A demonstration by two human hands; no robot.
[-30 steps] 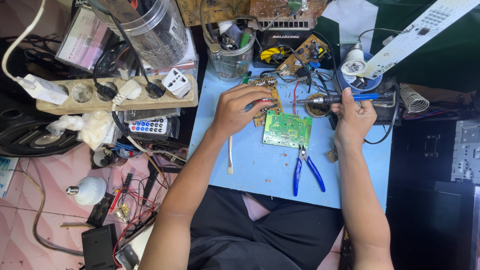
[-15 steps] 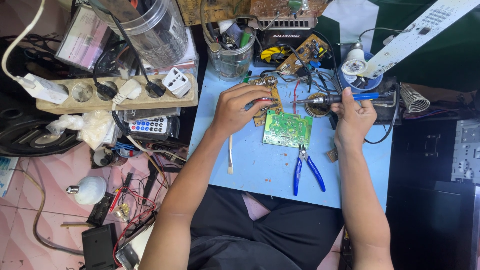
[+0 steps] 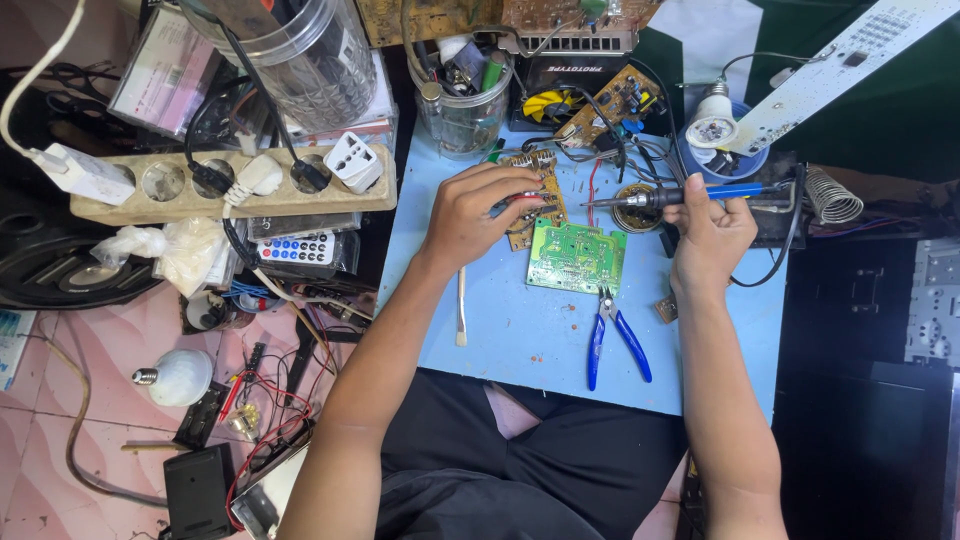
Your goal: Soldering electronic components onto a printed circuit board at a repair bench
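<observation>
A blue-handled soldering iron (image 3: pixel 690 195) is gripped in the right hand (image 3: pixel 712 235), fingers closed round the handle. Its long axis is laid almost level across the blue table (image 3: pixel 520 330), with the tip pointed leftward toward the left hand (image 3: pixel 480 212). A small brown circuit board (image 3: pixel 535 200) is pinched at its edge by the left hand, fingers curled over it, near the table's far side. The board is thus found to the left of the iron's tip, a short gap being left between them; a round solder tin (image 3: pixel 635 210) is seen just beneath the shaft. A green circuit board (image 3: pixel 577 257) is laid flat between both hands, with blue-handled pliers (image 3: pixel 615 345) set nearer the body.
</observation>
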